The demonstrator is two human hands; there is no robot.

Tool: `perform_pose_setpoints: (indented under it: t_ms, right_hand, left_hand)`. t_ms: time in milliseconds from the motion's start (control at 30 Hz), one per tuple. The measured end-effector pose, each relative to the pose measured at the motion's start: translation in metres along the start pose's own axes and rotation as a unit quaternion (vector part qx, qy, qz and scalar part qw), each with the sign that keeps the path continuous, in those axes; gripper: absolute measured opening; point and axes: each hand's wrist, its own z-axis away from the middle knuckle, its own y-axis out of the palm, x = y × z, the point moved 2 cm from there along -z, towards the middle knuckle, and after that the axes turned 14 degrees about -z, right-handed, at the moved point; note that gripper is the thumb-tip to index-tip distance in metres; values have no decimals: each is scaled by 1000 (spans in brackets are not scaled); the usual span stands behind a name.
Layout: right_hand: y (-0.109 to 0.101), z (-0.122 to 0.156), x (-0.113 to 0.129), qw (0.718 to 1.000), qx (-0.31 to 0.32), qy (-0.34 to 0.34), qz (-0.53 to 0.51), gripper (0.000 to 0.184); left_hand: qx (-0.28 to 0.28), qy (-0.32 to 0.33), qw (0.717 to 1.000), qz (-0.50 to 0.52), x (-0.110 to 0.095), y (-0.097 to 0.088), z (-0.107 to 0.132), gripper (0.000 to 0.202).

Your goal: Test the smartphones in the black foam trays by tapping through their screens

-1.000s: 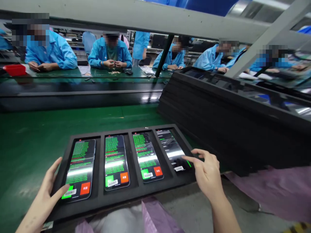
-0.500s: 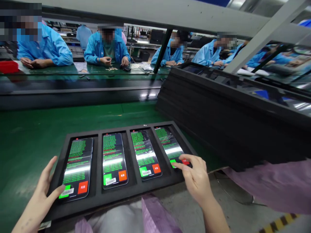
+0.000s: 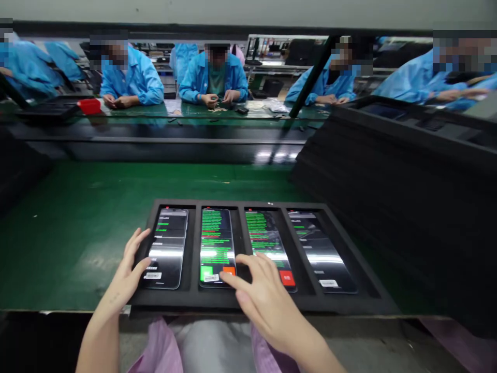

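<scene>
A black foam tray (image 3: 248,301) lies on the green bench with several smartphones side by side in its slots. My left hand (image 3: 126,277) is open at the tray's left edge, its thumb over the side of the leftmost phone (image 3: 167,243), whose screen is dark with a short list. Over the second phone (image 3: 216,243), which shows green text and coloured squares, my right hand (image 3: 264,292) hovers or touches with its index finger near the orange square; contact is unclear. Its fingers are apart and partly hide the third phone (image 3: 267,233). The rightmost phone (image 3: 320,254) also shows a dark list screen.
A tall stack of black trays (image 3: 396,207) stands at the right. Another dark stack (image 3: 19,160) is at the left edge. Beyond a dark rail, people in blue jackets (image 3: 135,77) sit at a facing bench with a red bin (image 3: 89,106).
My right hand has moved left from the rightmost phone to the second one. The outer phones' screens have switched from green text to dark lists. The view has turned left and levelled.
</scene>
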Motion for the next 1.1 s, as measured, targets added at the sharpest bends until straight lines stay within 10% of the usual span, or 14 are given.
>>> perform_pose_setpoints:
  t_ms: [200, 567, 900, 1100]
  right_hand:
    - [25, -26, 16, 999, 25, -33, 1, 32]
    - [-12, -39, -29, 977, -11, -107, 186, 41]
    - [-2, -54, -37, 984, 66, -32, 162, 37]
    - [-29, -34, -56, 990, -11, 41, 136, 45]
  left_hand:
    - [-8, 25, 999, -31, 1, -1, 5, 47]
    - [58, 42, 970, -233, -39, -11, 3, 56]
    - [27, 54, 973, -223, -32, -9, 3, 54]
    - [15, 42, 975, -219, -29, -8, 2, 56]
